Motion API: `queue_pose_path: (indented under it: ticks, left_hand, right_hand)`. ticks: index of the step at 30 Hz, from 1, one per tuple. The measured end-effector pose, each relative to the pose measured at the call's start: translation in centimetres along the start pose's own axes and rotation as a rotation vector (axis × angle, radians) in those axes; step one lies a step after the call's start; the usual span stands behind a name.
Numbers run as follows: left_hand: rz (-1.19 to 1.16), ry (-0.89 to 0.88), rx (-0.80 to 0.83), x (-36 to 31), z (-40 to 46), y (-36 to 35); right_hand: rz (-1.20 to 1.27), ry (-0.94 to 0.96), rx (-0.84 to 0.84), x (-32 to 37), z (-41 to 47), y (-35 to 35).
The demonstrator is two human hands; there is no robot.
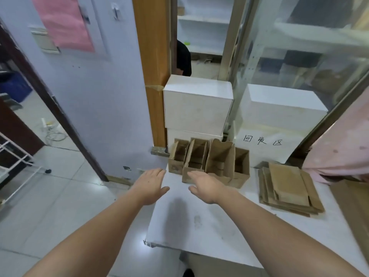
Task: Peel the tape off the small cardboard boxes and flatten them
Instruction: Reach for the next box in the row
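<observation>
Three small brown cardboard boxes stand open-topped in a row at the far side of the white table [219, 226]: a left box [176, 157], a middle box [194, 160] and a right box [229, 164]. My left hand [150, 185] reaches forward with straight fingers, just short of the left box and holding nothing. Also flat and empty, my right hand [205, 186] has its fingertips at the front of the middle box. A stack of flattened cardboard boxes [289, 188] lies on the table to the right.
Two stacked white boxes [197, 104] stand behind the row, another white box [283, 104] with handwritten characters to its right. A wooden door frame [153, 76] and pale wall rise at left. Pink cloth [339, 152] hangs at right. The tiled floor drops off left of the table.
</observation>
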State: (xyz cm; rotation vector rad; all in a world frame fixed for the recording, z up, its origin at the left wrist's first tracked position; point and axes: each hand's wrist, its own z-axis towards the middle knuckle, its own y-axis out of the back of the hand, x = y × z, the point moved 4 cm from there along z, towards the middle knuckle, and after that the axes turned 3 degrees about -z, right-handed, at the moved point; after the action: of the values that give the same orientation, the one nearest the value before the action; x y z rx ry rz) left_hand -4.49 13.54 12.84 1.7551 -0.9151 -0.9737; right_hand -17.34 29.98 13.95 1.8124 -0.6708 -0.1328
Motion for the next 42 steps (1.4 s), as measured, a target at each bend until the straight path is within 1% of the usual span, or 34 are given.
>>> queue_pose_path:
  ticks: [6,11,15,19,25,28,32,35,38,42]
  left_hand:
    - [0.0,-0.011,-0.005,0.5,2.9,1.5]
    - [-0.003,-0.043,0.006,1.9,5.6,2.5]
    - [-0.017,-0.096,0.029,3.4,8.2,2.8]
    - [-0.018,-0.196,0.044,5.7,11.5,2.5]
    - [-0.058,-0.285,0.124,9.1,16.9,0.8]
    - [-0.136,-0.315,0.168,9.2,18.6,0.5]
    - [-0.241,-0.332,0.215,8.4,19.6,-0.2]
    - [-0.375,-0.307,0.246,7.9,20.2,-1.5]
    - [-0.473,-0.284,0.272,7.5,20.6,-2.8]
    - [-0.719,-0.222,0.3,7.7,20.8,-4.0]
  right_hand:
    - [0.107,0.009,-0.058,2.2,4.5,0.9]
    - [0.167,-0.065,-0.045,2.9,7.2,1.2]
    - [0.247,-0.18,-0.049,3.2,9.9,1.1]
    - [0.291,-0.274,-0.052,3.9,12.8,0.9]
    - [0.393,-0.487,-0.077,4.8,15.8,-0.4]
    - [0.449,-0.601,-0.119,4.8,16.4,-1.1]
    - [0.526,-0.687,-0.15,4.3,17.2,-1.8]
    - [0.588,-0.754,-0.161,3.3,18.0,-2.3]
    - [0.599,-0.776,-0.152,2.8,18.8,-2.7]
    - [0.64,-0.794,-0.188,2.5,19.5,-3.4]
